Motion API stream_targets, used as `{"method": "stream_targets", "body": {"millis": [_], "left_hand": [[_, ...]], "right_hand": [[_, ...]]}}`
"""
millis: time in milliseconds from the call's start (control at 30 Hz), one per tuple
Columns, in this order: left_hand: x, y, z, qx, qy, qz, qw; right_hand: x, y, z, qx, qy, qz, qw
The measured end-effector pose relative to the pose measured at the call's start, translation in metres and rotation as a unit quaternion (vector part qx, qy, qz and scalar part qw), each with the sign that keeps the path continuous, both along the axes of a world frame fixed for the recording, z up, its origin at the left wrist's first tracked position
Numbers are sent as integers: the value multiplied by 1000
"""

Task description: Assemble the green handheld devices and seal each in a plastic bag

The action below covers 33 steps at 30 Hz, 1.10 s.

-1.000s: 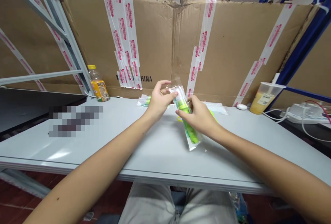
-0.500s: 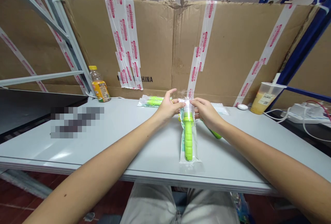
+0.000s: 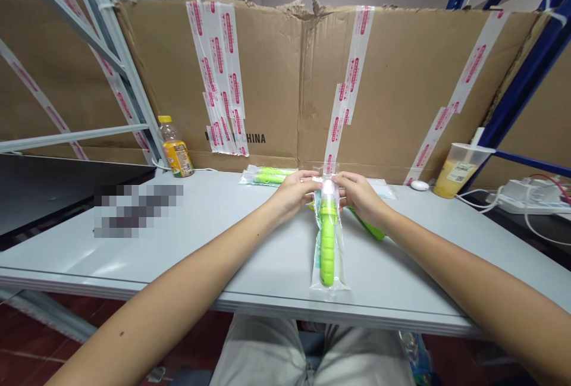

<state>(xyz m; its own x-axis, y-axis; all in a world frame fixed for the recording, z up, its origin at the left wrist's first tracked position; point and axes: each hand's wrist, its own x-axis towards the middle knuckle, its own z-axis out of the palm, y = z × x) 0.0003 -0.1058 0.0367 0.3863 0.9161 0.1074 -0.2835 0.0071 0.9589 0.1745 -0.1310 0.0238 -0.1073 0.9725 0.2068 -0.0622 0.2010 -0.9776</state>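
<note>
A clear plastic bag [image 3: 339, 267] stands out in front of me over the table, its top end away from me. Inside it lies a bright green tube-like item [image 3: 327, 249] with a ribbed handle and a pale, clear upper part; its exact kind does not show. My left hand [image 3: 297, 191] pinches the bag's top from the left, fingers closed. From the right, my right hand [image 3: 357, 193] grips the same top end between thumb and fingers. Another green item [image 3: 372, 228] is partly hidden under my right hand. Behind my left hand are bagged green items [image 3: 267, 176].
A cardboard sheet [image 3: 383, 94] with tape strips walls off the back of the white table [image 3: 187, 225]. An orange drink bottle [image 3: 177, 151] stands back left. At right are a drink cup [image 3: 459, 172], a small white round object [image 3: 419, 185] and a power strip [image 3: 526, 195] with cables.
My left hand's raised index finger has come down onto the bag's top. The bagged green item has shifted slightly toward me, and the camera view has moved a little.
</note>
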Motion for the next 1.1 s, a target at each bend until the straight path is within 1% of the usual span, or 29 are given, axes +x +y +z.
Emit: {"method": "stream_targets", "body": {"millis": [200,400,633,933,1100], "left_hand": [[1,2,-4,8,7,-13,1000],[2,5,-8,11,-8,-13,1000],[3,8,-9,8,-19,-11,1000],[3,8,-9,5,-26,3,1000],[2,9,-9,26,-41,-1,999]], "right_hand": [[1,1,-4,17,-2,0,1000],[-3,1,-3,-8,1,-11,1000],[-4,2,-5,-14,12,-43,999],[-3,0,-7,68,16,-66,995],[-4,1,-8,97,43,-73,992]]}}
